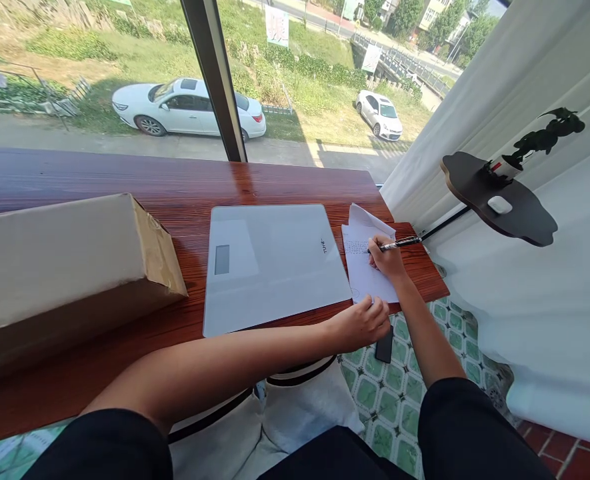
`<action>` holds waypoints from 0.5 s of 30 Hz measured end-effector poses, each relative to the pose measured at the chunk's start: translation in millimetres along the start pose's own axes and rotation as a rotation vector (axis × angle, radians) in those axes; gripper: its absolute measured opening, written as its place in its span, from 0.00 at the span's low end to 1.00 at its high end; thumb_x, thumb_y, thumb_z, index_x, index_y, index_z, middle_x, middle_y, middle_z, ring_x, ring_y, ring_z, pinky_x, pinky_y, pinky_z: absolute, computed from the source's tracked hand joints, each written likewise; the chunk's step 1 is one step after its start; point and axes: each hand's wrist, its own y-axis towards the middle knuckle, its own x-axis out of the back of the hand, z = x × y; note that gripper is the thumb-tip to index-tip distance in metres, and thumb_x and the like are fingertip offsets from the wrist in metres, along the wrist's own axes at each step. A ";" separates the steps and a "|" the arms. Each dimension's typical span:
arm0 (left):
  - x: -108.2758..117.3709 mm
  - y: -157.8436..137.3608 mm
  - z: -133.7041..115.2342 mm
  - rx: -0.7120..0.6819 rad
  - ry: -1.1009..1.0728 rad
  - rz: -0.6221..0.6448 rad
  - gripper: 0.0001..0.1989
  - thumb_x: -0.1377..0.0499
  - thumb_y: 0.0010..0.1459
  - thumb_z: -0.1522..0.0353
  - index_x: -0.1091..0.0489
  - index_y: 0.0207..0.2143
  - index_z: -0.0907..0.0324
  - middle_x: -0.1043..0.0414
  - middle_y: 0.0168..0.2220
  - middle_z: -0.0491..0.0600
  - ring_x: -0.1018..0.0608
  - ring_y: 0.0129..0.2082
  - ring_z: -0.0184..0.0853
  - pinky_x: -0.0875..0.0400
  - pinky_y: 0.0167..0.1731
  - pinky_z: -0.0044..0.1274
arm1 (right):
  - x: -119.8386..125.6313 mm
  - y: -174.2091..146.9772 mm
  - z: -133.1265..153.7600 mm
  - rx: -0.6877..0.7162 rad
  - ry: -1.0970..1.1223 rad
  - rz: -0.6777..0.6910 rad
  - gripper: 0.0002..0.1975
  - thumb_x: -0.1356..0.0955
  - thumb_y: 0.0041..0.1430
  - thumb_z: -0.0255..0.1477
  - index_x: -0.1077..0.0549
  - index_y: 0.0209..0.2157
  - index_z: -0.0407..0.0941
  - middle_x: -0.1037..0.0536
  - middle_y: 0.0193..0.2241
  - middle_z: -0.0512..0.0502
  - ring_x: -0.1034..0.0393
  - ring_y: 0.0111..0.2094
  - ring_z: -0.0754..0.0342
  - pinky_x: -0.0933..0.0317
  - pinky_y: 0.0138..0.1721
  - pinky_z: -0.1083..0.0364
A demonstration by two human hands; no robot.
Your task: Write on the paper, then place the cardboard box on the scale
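My right hand (385,259) is closed around a dark pen (401,244), its tip on a white sheet of paper (367,277). Rows of small handwriting cover part of the sheet, and its top end curls up. My left hand (359,325) is at the table's near edge, by the bottom of the paper, with its fingers curled in. What they hold, if anything, is hidden. A dark phone (384,347) shows just below those fingers; I cannot tell whether they touch it. Left of the paper lies a flat pale digital scale (275,267) with a small grey display.
A large cardboard box (59,260) takes up the left of the reddish wooden table (295,183). At the right, a small dark shelf (525,207) bears a potted plant (507,167) and a white mouse (499,205) before white curtains (549,287). A window frame (215,73) stands behind the table.
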 end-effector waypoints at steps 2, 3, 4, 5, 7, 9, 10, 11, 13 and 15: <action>0.1 0.3 -0.2 0.005 0.006 -0.002 0.15 0.49 0.66 0.69 0.29 0.51 0.62 0.27 0.55 0.60 0.24 0.50 0.42 0.34 0.46 0.35 | 0.0 0.0 -0.5 -0.002 0.005 0.001 0.20 0.36 0.64 0.42 0.39 0.23 0.45 0.33 0.14 0.54 0.40 0.14 0.62 0.45 0.17 0.62; 0.0 0.3 -0.4 0.007 0.010 -0.004 0.15 0.49 0.66 0.69 0.29 0.51 0.62 0.27 0.55 0.60 0.24 0.50 0.42 0.34 0.46 0.35 | -0.1 0.0 -0.7 -0.003 0.004 -0.003 0.19 0.36 0.63 0.42 0.39 0.23 0.45 0.33 0.13 0.53 0.41 0.14 0.62 0.45 0.17 0.61; -0.3 0.4 -0.6 0.008 0.014 -0.006 0.15 0.49 0.66 0.69 0.29 0.51 0.62 0.26 0.55 0.60 0.24 0.50 0.42 0.35 0.46 0.35 | -0.1 0.1 -0.7 -0.004 0.000 -0.007 0.19 0.36 0.63 0.41 0.39 0.23 0.45 0.33 0.13 0.53 0.41 0.14 0.61 0.45 0.18 0.61; -0.7 0.4 -0.8 0.007 0.018 -0.008 0.15 0.50 0.67 0.69 0.29 0.51 0.61 0.26 0.55 0.59 0.24 0.50 0.42 0.35 0.46 0.35 | -0.1 0.1 -0.6 -0.004 -0.005 -0.010 0.19 0.36 0.63 0.41 0.38 0.23 0.45 0.33 0.13 0.53 0.41 0.14 0.61 0.45 0.18 0.61; -1.4 0.2 -1.1 0.005 0.026 -0.014 0.15 0.50 0.67 0.69 0.29 0.51 0.61 0.26 0.54 0.59 0.24 0.50 0.42 0.35 0.46 0.34 | -0.1 0.1 0.0 -0.005 -0.010 -0.008 0.19 0.37 0.63 0.41 0.39 0.23 0.45 0.33 0.13 0.53 0.40 0.14 0.61 0.44 0.18 0.61; -1.8 0.0 -1.1 0.003 0.034 -0.024 0.15 0.51 0.67 0.69 0.29 0.51 0.61 0.26 0.54 0.58 0.24 0.50 0.42 0.35 0.46 0.35 | -0.1 0.1 0.6 -0.008 -0.001 -0.002 0.19 0.37 0.63 0.41 0.39 0.23 0.45 0.33 0.14 0.53 0.40 0.14 0.61 0.44 0.18 0.61; -1.8 -0.1 -1.1 0.003 0.039 -0.031 0.15 0.51 0.67 0.69 0.28 0.50 0.61 0.25 0.54 0.58 0.24 0.50 0.42 0.34 0.45 0.35 | 0.0 0.1 0.9 -0.011 0.008 -0.003 0.19 0.37 0.63 0.41 0.39 0.23 0.45 0.33 0.13 0.53 0.41 0.14 0.61 0.44 0.18 0.61; -1.7 -0.1 -1.0 0.003 0.043 -0.038 0.15 0.51 0.67 0.70 0.28 0.50 0.61 0.25 0.53 0.58 0.23 0.50 0.42 0.34 0.45 0.34 | 0.0 0.2 1.1 -0.015 0.018 -0.006 0.19 0.37 0.63 0.41 0.39 0.23 0.46 0.33 0.13 0.53 0.41 0.13 0.61 0.45 0.18 0.61; -1.4 -0.1 -0.7 0.005 0.049 -0.051 0.15 0.51 0.67 0.70 0.28 0.50 0.61 0.25 0.53 0.57 0.23 0.49 0.42 0.34 0.45 0.34 | 0.0 0.5 1.5 -0.023 0.030 -0.012 0.18 0.37 0.63 0.40 0.39 0.23 0.46 0.33 0.13 0.54 0.42 0.13 0.61 0.46 0.17 0.61; -1.0 0.0 -0.4 0.007 0.049 -0.058 0.15 0.51 0.67 0.70 0.28 0.50 0.61 0.25 0.52 0.57 0.23 0.49 0.42 0.34 0.45 0.34 | -0.2 0.9 1.5 -0.017 0.019 -0.022 0.17 0.37 0.63 0.38 0.39 0.22 0.46 0.34 0.12 0.54 0.41 0.12 0.61 0.45 0.17 0.61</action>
